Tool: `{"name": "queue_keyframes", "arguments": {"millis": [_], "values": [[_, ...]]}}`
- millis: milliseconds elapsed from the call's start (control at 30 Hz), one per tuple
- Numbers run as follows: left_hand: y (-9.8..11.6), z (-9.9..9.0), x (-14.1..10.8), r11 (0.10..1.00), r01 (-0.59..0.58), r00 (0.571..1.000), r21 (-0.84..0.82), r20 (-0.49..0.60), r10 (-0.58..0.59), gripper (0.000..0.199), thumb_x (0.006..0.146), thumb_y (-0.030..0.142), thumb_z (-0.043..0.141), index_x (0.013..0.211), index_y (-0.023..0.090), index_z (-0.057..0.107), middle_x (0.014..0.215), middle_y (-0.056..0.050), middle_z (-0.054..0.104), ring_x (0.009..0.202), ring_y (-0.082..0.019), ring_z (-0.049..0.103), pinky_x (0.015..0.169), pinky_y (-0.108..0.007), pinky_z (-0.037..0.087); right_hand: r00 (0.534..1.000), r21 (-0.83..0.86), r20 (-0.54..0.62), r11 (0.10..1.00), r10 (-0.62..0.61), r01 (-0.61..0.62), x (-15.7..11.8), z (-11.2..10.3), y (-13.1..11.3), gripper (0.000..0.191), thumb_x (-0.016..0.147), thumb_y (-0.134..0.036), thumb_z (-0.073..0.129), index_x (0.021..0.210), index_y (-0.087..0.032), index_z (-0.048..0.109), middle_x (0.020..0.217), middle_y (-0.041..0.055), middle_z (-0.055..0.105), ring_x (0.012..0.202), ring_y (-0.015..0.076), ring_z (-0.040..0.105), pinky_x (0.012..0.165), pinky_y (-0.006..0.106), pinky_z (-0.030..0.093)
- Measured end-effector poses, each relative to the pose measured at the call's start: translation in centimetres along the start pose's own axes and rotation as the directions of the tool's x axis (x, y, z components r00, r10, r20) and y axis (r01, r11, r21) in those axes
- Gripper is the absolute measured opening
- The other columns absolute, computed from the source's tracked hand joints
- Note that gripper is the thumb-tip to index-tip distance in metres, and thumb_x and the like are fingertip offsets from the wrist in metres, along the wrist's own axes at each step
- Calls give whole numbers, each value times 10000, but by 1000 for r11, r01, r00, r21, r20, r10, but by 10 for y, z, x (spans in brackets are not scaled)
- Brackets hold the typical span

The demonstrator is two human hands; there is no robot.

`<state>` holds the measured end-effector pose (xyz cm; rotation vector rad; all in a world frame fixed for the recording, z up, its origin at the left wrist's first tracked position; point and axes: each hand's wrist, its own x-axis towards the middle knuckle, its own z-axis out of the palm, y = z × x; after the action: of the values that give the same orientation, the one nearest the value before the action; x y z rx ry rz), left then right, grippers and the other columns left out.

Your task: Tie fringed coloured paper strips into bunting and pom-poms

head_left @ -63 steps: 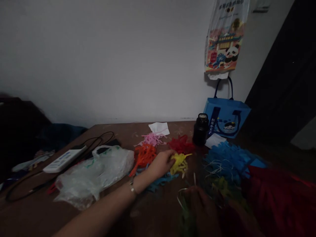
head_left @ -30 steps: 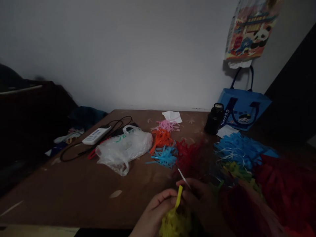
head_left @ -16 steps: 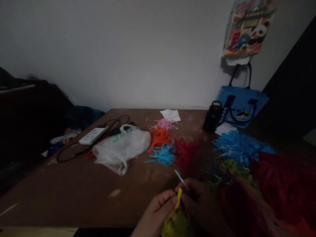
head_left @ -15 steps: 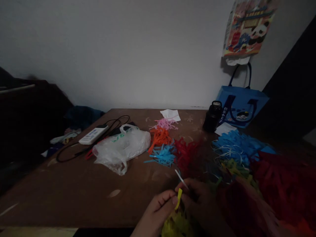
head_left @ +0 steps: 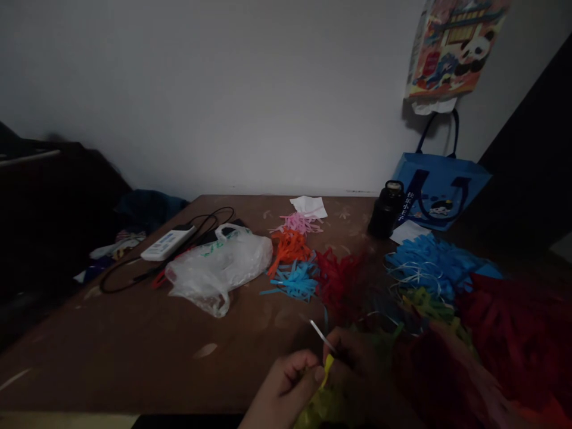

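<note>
At the bottom edge, my left hand point(head_left: 288, 384) pinches a yellow fringed paper bundle point(head_left: 317, 411) between thumb and fingers, near its narrow top. One yellow strip point(head_left: 328, 364) sticks up from it. My right hand point(head_left: 353, 357) is closed beside it, in deep shadow, with a thin white strip point(head_left: 320, 335) jutting up and left from its fingers. Whether the right hand also grips the yellow bundle is too dark to tell. Beyond the hands lie bunches of blue point(head_left: 297, 280), red point(head_left: 337, 274), orange point(head_left: 290, 247) and pink point(head_left: 299, 224) paper fringe.
A crumpled clear plastic bag point(head_left: 218, 268) and a white power strip point(head_left: 167, 243) with black cable lie left. Rightward are a black bottle point(head_left: 385, 211), a blue tote bag point(head_left: 440, 185), and heaps of blue point(head_left: 440, 262) and dark red fringe point(head_left: 513, 333). A printed packet point(head_left: 456, 53) hangs on the wall.
The white strip in my right hand has shifted left and slightly down. The yellow bundle sits a little lower, and the upright yellow strip tilts further right between my fingers.
</note>
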<state>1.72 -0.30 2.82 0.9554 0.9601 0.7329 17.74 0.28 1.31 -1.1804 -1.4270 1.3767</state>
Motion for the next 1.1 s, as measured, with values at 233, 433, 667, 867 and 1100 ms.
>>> {"name": "queue_keyframes", "arguments": {"millis": [233,433,667,867,1100], "values": [[-11,-3,4,997,-67,997,40,-45,69,510,722,610,725,622,141,551,576,21,458,552,-90,347,517,-193,290,993,-169,-88,984,-80,64,2,3,0,90,726,-121,492,753,-200,526,596,-74,435,541,88,434,505,182,317],[-17,-8,9,930,33,994,-365,-83,-68,430,706,510,788,686,150,553,580,34,511,509,-80,413,518,-191,346,987,-239,-150,971,-59,22,-3,-3,0,227,930,-329,431,850,-196,596,666,-32,559,613,121,523,574,209,385],[-12,-6,11,888,27,991,-459,-105,-84,397,703,461,808,677,150,563,584,33,532,523,-88,457,520,-192,381,972,-412,-125,902,-201,133,-16,-5,4,356,994,-337,361,720,-207,547,610,-23,553,562,113,520,564,210,357],[-17,-5,11,914,9,988,-405,-137,-70,443,671,516,816,701,147,572,591,29,530,519,-85,446,527,-189,365,925,-575,-154,793,-349,203,-9,-2,0,310,967,-271,399,718,-215,574,580,-22,581,516,108,535,528,188,384],[-20,-1,9,982,-185,953,26,-240,186,449,719,578,750,648,149,637,620,-12,548,599,-129,469,583,-202,376,942,-564,-132,805,-309,185,-1,4,-15,80,852,-233,567,864,-239,646,696,-11,686,610,140,623,540,181,437]]}}
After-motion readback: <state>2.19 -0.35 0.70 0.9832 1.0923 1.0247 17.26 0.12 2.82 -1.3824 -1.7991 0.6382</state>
